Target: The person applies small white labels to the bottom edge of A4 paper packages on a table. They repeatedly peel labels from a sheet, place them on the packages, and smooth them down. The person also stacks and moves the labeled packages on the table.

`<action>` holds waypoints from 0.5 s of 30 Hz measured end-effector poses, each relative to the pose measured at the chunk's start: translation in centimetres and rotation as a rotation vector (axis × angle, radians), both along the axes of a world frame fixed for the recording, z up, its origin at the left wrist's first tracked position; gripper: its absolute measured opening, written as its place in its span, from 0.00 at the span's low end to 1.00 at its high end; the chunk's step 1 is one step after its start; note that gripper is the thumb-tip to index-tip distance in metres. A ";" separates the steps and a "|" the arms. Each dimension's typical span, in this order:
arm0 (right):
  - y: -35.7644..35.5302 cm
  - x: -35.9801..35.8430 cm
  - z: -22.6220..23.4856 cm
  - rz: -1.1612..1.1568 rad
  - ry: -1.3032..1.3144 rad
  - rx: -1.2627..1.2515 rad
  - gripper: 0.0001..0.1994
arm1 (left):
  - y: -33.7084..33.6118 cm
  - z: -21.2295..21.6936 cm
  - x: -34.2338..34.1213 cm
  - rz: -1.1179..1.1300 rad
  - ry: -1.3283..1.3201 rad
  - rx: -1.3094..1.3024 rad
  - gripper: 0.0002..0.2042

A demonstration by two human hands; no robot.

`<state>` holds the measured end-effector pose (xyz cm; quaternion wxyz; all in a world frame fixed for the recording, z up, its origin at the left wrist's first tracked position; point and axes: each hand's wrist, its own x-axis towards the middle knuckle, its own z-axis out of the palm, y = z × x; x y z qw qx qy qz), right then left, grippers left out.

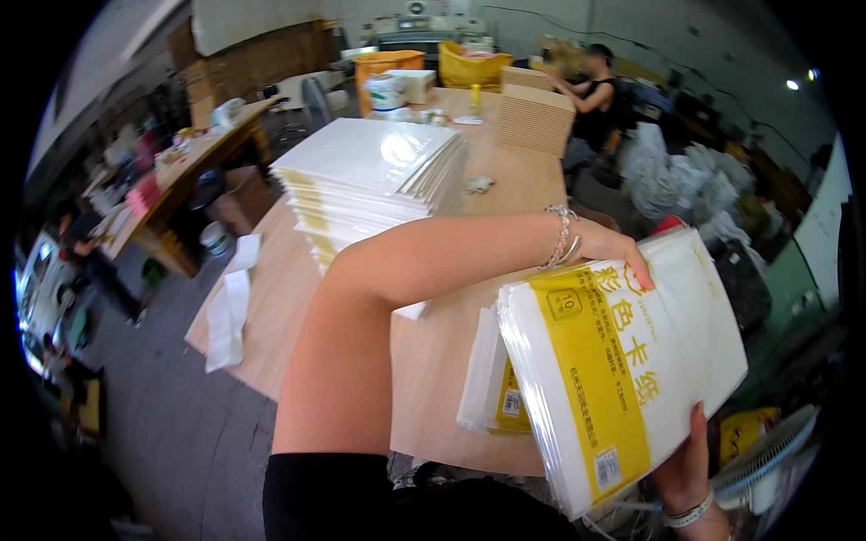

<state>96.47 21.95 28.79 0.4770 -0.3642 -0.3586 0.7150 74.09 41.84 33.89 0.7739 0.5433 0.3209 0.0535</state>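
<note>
Between my two hands is a thick stack of plastic-wrapped paper packs (586,361), white with a yellow printed band, tilted over the table's right front edge. My left hand (613,248), with a beaded bracelet at the wrist, reaches across and grips the stack's far edge. My right hand (687,464) holds its near right edge, thumb on the top face and the other fingers hidden below. A smaller pile of similar packs (483,383) lies on the table, partly under the held stack. Beyond my left arm stands a tall pile of white packs (361,158) with glossy wrap.
The wooden table (523,194) bears a cardboard stack (534,117), a white tub (386,93) and a white paper strip (227,316). A person in black (595,99) sits at the far right. A fan (767,460) stands at my right, near plastic bags (677,176).
</note>
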 end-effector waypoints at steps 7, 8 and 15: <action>-5.3 -3.8 -1.0 -0.241 -0.033 -0.150 0.31 | 4.3 -3.9 5.9 -0.480 0.004 0.052 0.13; -5.3 -4.5 -1.8 -0.268 -0.027 -0.133 0.31 | 4.3 -4.0 5.7 -0.532 0.025 0.049 0.13; -4.4 -8.5 -2.8 -0.375 -0.033 -0.161 0.31 | 6.9 -6.2 5.6 -0.631 0.169 0.081 0.16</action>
